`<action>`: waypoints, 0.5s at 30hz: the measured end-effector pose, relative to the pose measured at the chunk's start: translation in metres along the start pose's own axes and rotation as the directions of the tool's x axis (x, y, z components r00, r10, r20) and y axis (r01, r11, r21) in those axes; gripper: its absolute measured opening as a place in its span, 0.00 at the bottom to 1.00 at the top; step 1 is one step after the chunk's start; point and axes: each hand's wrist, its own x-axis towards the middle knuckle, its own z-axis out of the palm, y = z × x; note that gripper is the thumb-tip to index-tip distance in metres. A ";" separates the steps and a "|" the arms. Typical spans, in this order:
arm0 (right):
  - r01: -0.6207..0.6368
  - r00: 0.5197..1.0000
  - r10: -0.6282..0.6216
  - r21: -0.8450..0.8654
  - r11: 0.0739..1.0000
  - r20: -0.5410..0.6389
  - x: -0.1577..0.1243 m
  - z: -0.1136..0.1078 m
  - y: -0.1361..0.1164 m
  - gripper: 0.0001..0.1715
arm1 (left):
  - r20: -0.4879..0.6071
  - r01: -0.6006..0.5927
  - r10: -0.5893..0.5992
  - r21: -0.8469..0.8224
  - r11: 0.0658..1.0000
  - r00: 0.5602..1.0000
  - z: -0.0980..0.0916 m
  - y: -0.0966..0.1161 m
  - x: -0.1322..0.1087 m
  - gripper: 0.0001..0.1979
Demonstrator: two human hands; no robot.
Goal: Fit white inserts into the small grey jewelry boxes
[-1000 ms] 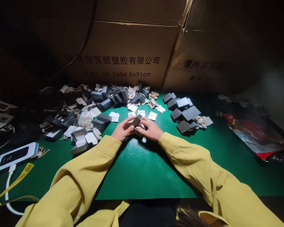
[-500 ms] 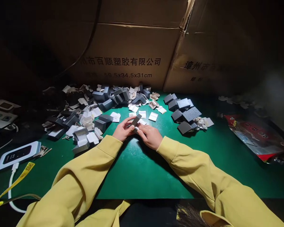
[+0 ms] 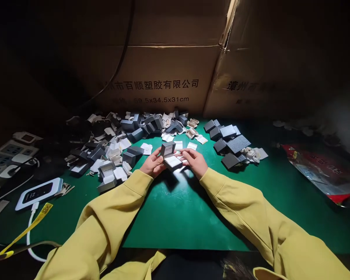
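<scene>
My left hand (image 3: pixel 153 163) is closed on the left side of a small dark grey jewelry box (image 3: pixel 172 162). Its lid stands raised, and a white pad lines the base. Close to the box's right edge, my right hand (image 3: pixel 195 160) has thumb and fingers drawn together; what is between them, if anything, is too small to make out. Flat white squares (image 3: pixel 191 146) lie on the table just beyond the hands. Another raised-lid box (image 3: pixel 107 177) rests to the left of my left hand.
Dark boxes and white paper scraps (image 3: pixel 116 144) are heaped at the left and back of the green table (image 3: pixel 186 217). More boxes (image 3: pixel 229 144) form a pile on the right. A red plastic bag (image 3: pixel 323 171), a white device (image 3: pixel 39 193), a power strip (image 3: pixel 10 155) and large cartons (image 3: pixel 169 66) surround them.
The box in my left hand has been turned and now shows its raised lid and white pad. My right hand has moved a little right, away from my left. The camera view has shifted slightly.
</scene>
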 end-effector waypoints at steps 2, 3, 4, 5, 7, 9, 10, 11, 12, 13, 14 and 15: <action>-0.155 0.985 0.146 0.112 0.982 0.087 0.000 0.001 -0.001 0.19 | 0.064 -0.028 0.031 -0.037 0.999 0.997 0.002 0.001 -0.001 0.33; -0.225 0.966 0.202 0.136 0.965 0.163 0.000 0.002 0.000 0.19 | 0.082 -0.037 0.041 -0.043 0.998 0.996 0.004 0.002 -0.002 0.32; -0.283 0.940 0.244 0.146 0.948 0.238 -0.001 0.003 0.001 0.20 | 0.092 -0.039 0.043 -0.043 0.998 0.995 0.005 0.001 -0.002 0.32; -0.330 0.914 0.276 0.147 0.933 0.298 -0.001 0.004 0.002 0.20 | 0.099 -0.031 0.035 -0.038 0.999 0.994 0.006 0.001 -0.002 0.33; -0.375 0.884 0.304 0.150 0.915 0.355 -0.002 0.006 0.006 0.21 | 0.103 0.000 0.002 -0.021 1.000 0.995 0.008 0.000 -0.003 0.34; -0.365 0.893 0.296 0.160 0.917 0.339 -0.002 0.006 0.008 0.21 | 0.074 0.035 -0.035 0.005 0.999 0.997 0.009 -0.002 -0.002 0.35; -0.344 0.907 0.282 0.167 0.924 0.311 -0.002 0.006 0.009 0.20 | 0.037 0.047 -0.048 0.023 0.999 0.998 0.010 -0.004 -0.002 0.34; -0.318 0.924 0.264 0.175 0.932 0.275 -0.002 0.006 0.010 0.19 | -0.017 0.054 -0.053 0.047 0.997 0.998 0.010 -0.005 -0.001 0.34; -0.289 0.941 0.247 0.173 0.941 0.231 -0.002 0.005 0.010 0.18 | -0.081 0.058 -0.052 0.074 0.996 0.995 0.011 -0.006 -0.001 0.33; -0.262 0.954 0.231 0.164 0.951 0.189 -0.001 0.005 0.010 0.17 | -0.140 0.064 -0.050 0.101 0.993 0.989 0.012 -0.006 -0.001 0.32; -0.239 0.964 0.216 0.150 0.959 0.155 -0.001 0.005 0.010 0.17 | -0.183 0.075 -0.051 0.124 0.989 0.982 0.012 -0.007 -0.001 0.32; -0.218 0.971 0.202 0.132 0.967 0.130 -0.001 0.005 0.010 0.17 | -0.207 0.090 -0.060 0.138 0.986 0.977 0.013 -0.007 -0.001 0.32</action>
